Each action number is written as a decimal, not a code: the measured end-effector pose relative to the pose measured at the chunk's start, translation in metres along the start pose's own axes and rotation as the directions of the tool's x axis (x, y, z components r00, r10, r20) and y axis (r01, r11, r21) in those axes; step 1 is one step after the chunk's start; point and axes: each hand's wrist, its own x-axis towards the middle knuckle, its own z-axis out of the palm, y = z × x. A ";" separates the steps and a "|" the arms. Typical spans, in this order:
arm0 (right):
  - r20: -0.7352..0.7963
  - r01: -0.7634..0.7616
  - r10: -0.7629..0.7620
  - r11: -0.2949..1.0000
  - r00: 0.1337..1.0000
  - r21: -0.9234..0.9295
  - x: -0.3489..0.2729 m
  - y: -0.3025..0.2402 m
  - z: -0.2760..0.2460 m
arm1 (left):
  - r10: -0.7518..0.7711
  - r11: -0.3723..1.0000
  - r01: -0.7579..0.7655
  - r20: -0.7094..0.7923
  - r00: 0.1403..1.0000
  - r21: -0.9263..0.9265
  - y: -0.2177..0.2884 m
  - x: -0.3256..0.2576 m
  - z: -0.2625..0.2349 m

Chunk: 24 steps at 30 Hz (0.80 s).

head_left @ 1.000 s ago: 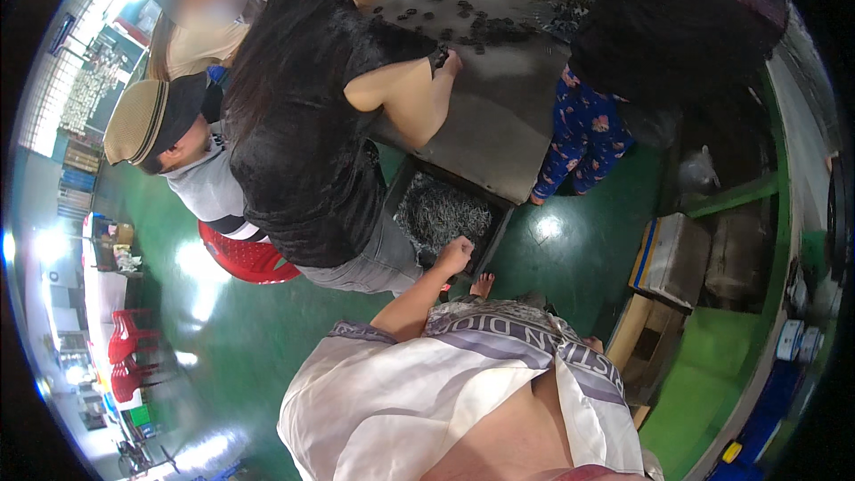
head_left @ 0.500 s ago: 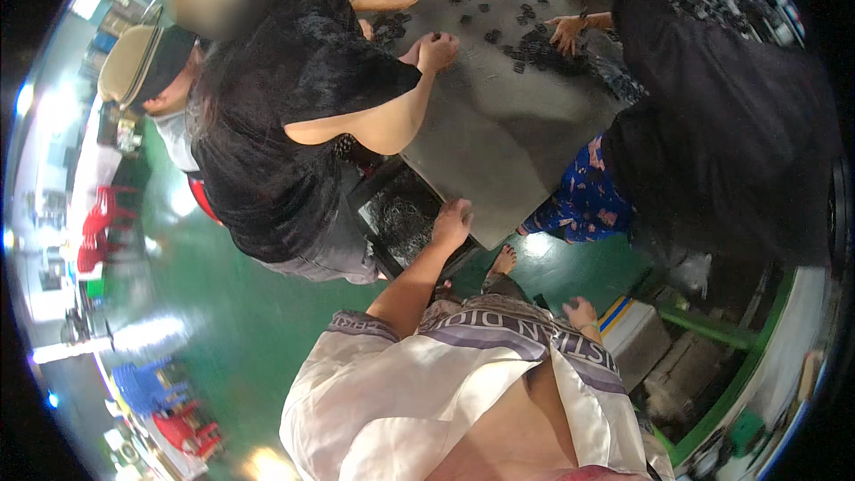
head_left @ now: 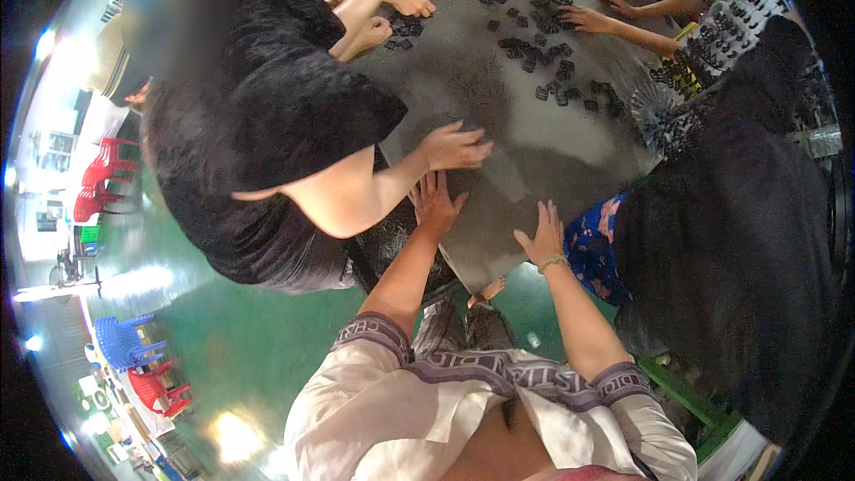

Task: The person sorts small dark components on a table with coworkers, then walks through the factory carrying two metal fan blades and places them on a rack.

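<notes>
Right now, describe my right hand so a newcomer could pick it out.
Start at the large grey table, then go to its near end's right edge. Your right hand there, thumb spread, wears a pale wristband, unlike your bare-wristed left hand opposite.

I'd call this a workshop, or a small factory floor. From where I sit, I see a broad grey bench (head_left: 488, 233) strewn with small black pieces (head_left: 534, 55), many of them alike, and several people (head_left: 276, 107) gathered along both its sides. The floor (head_left: 232, 330) is smooth, shiny green, and off to the left stand red chairs (head_left: 111, 158) and blue chairs (head_left: 123, 343) (bent by the fisheye, but I can make them out).
</notes>
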 end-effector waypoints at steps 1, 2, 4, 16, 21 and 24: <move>-0.023 -0.042 0.041 0.998 0.999 -0.036 0.011 0.001 0.007 | -0.037 0.999 0.039 0.077 0.996 -0.028 0.000 0.007 0.002; -0.051 -0.086 0.082 0.994 0.995 -0.067 0.022 0.002 0.014 | -0.068 0.996 0.077 0.153 0.986 -0.050 0.002 0.019 0.002; -0.115 -0.147 0.131 0.979 0.985 -0.143 0.037 0.000 0.025 | -0.099 0.994 0.106 0.171 0.980 -0.032 0.007 0.030 0.007; -0.358 -0.240 0.110 0.908 0.927 -0.344 0.070 -0.036 0.036 | -0.112 0.993 0.113 0.023 0.993 -0.037 0.005 0.070 -0.001; -0.341 -0.258 0.124 0.887 0.932 -0.383 0.064 -0.029 0.044 | -0.132 0.984 0.151 0.181 0.975 -0.095 0.008 0.065 -0.007; -0.347 -0.253 0.118 0.892 0.930 -0.375 0.061 -0.035 0.046 | -0.014 0.988 0.017 0.021 1.000 -0.152 0.010 0.057 0.002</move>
